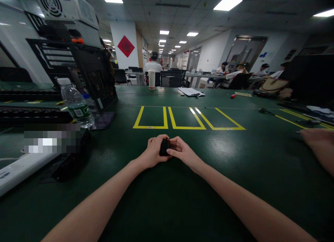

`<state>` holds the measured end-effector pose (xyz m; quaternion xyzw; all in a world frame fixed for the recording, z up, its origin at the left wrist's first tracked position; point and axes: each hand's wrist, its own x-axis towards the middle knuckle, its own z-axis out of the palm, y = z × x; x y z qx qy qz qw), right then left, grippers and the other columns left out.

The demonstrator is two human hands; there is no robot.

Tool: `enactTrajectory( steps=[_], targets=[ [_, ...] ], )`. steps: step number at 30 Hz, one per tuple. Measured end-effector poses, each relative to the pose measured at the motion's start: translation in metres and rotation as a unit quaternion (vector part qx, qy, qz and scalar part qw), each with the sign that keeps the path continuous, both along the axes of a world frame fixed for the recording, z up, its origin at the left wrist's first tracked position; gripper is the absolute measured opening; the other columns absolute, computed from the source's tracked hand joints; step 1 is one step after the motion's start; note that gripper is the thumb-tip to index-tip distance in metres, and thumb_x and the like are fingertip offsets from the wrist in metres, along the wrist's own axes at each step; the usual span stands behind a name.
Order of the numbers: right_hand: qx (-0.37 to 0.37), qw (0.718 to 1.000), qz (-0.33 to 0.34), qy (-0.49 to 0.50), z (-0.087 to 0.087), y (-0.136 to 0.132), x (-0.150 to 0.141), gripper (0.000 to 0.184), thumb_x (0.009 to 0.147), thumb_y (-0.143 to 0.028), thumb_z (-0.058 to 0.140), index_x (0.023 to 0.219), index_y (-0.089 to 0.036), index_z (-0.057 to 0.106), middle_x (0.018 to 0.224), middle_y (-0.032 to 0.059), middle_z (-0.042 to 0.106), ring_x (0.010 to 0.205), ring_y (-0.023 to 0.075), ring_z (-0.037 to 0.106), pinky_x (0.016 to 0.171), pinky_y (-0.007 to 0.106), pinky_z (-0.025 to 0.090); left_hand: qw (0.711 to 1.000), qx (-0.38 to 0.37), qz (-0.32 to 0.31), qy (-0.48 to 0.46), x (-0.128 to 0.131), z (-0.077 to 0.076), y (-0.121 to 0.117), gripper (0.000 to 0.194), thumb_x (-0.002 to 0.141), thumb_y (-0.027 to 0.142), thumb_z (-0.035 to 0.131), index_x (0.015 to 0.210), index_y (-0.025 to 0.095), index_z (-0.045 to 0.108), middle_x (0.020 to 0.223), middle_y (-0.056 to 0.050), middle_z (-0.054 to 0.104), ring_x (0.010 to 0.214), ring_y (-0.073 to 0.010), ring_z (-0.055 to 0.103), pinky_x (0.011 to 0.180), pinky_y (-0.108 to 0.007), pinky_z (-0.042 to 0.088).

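Observation:
A small black block-like object (pixel 164 148) is between my two hands, low over the green table (pixel 167 203); its exact kind does not show. My left hand (pixel 154 150) wraps round its left side, thumb below and fingers over the top. From the right, my right hand (pixel 182 150) pinches it, with the thumb on its near face and the fingers behind. Both hands hide much of it. Yellow tape frames (pixel 186 127) lie on the table just beyond my hands.
Left stand a water bottle (pixel 75 102), an open computer case (pixel 91 73) and a white device (pixel 28 163). Farther back are a white cup (pixel 151 79) and a clipboard (pixel 191 92). Another person's hand (pixel 319 141) rests at the right edge, near dark tools (pixel 266 111).

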<state>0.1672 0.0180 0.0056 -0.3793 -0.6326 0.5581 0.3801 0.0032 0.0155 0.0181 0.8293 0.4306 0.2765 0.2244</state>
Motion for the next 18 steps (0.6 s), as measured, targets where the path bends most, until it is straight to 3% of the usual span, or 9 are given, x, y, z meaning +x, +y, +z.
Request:
enactTrajectory(
  steps=[6, 11, 18],
  targets=[
    [0.009, 1.000, -0.018, 0.004, 0.0001, -0.0010, -0.0019, 0.022, 0.071, -0.034, 0.054, 0.090, -0.023, 0.048, 0.098, 0.0014, 0.051, 0.093, 0.0172, 0.051, 0.079, 0.036, 0.043, 1.000, -0.016, 0.001, 0.001, -0.0014, 0.0074, -0.0041, 0.051, 0.065, 0.027, 0.060, 0.110, 0.025, 0.034, 0.111, -0.004, 0.043, 0.105, -0.0265, 0.038, 0.086, -0.044, 0.032],
    [-0.006, 0.999, -0.032, -0.021, -0.0011, 0.0007, -0.0004, 0.032, 0.070, -0.036, 0.054, 0.098, -0.023, 0.047, 0.104, 0.0037, 0.049, 0.094, 0.0181, 0.050, 0.079, 0.037, 0.042, 1.000, -0.003, -0.008, 0.003, -0.0015, 0.0065, -0.0039, 0.050, 0.066, 0.026, 0.058, 0.109, 0.024, 0.034, 0.110, -0.004, 0.043, 0.104, -0.0254, 0.039, 0.087, -0.043, 0.032],
    [0.015, 1.000, -0.008, -0.009, -0.0005, -0.0014, 0.0000, 0.027, 0.069, -0.030, 0.057, 0.093, -0.023, 0.047, 0.100, 0.0010, 0.050, 0.095, 0.0170, 0.050, 0.080, 0.036, 0.042, 1.000, -0.002, -0.006, 0.006, -0.0021, 0.0068, -0.0036, 0.049, 0.066, 0.026, 0.059, 0.109, 0.025, 0.035, 0.109, -0.004, 0.044, 0.103, -0.0250, 0.040, 0.088, -0.044, 0.031]
  ],
)
